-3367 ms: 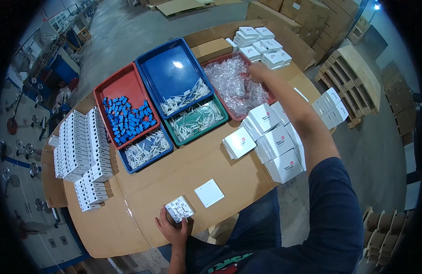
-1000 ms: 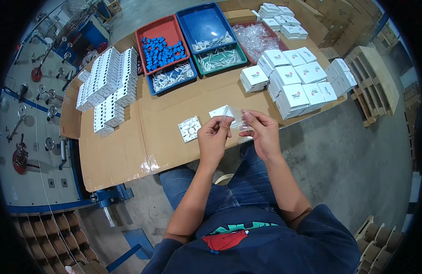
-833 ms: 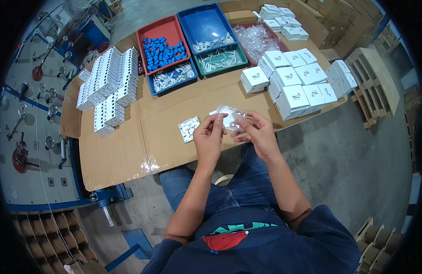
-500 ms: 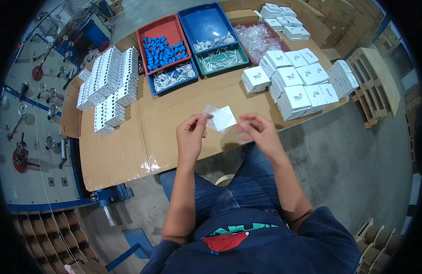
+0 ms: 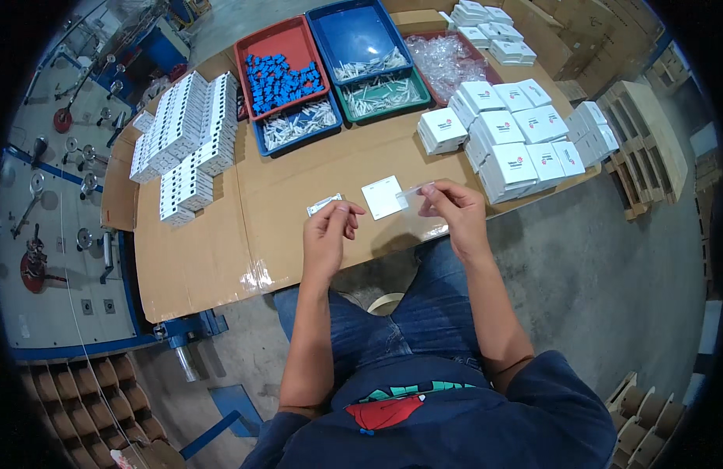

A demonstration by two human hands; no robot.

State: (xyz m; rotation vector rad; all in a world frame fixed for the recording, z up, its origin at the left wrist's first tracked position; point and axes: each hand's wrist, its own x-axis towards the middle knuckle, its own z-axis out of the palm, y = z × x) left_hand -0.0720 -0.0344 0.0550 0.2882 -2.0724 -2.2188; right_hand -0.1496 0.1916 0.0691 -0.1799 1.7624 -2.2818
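My right hand (image 5: 461, 216) pinches a small piece of clear plastic film (image 5: 412, 195) between thumb and fingers. The film reaches over the right edge of a flat white square plate (image 5: 382, 197) on the cardboard-covered table. To the left of the plate, my left hand (image 5: 330, 234) has its thumb and curled fingers together, and nothing shows between them. Just beyond that hand, a small white part with dark details (image 5: 322, 205) lies partly hidden by the fingers.
Stacked white boxes (image 5: 506, 168) stand right; rows of white units with black holes (image 5: 178, 133) stand left. At the back are a red tray (image 5: 279, 41) of blue pieces, blue (image 5: 354, 35) and green (image 5: 385, 115) trays of white pieces, and crumpled clear plastic (image 5: 443, 66).
The clear film has left my left hand and is now in my right hand. My left hand has drawn back from the plate. The small white part beyond it now shows.
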